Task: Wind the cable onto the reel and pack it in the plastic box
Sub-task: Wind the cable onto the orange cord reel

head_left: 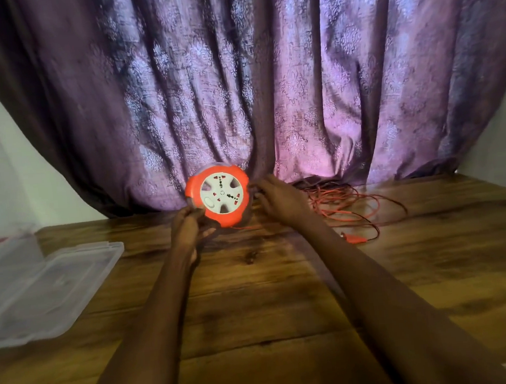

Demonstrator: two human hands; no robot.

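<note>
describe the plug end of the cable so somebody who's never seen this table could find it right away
Start at the wooden table and look right of the orange reel, where loose red cable lies in loops. The plug sits at the near edge of those loops: a small solid orange lump, unlike the thin strands around it.

Reel [218, 198]: lower left rim hidden behind the fingers of the left hand [188, 227]; its back face is turned away. Right hand [276, 199]: fingertips blurred at the reel's right edge, so contact with the cable [361, 204] cannot be told. Cable: far loops vanish into shadow under the curtain [267, 84]; plug [353, 238] too small to show pins. Plastic box [39, 296]: cut off by the left edge, blurred, contents indistinct. Both forearms leave by the bottom edge.
</note>
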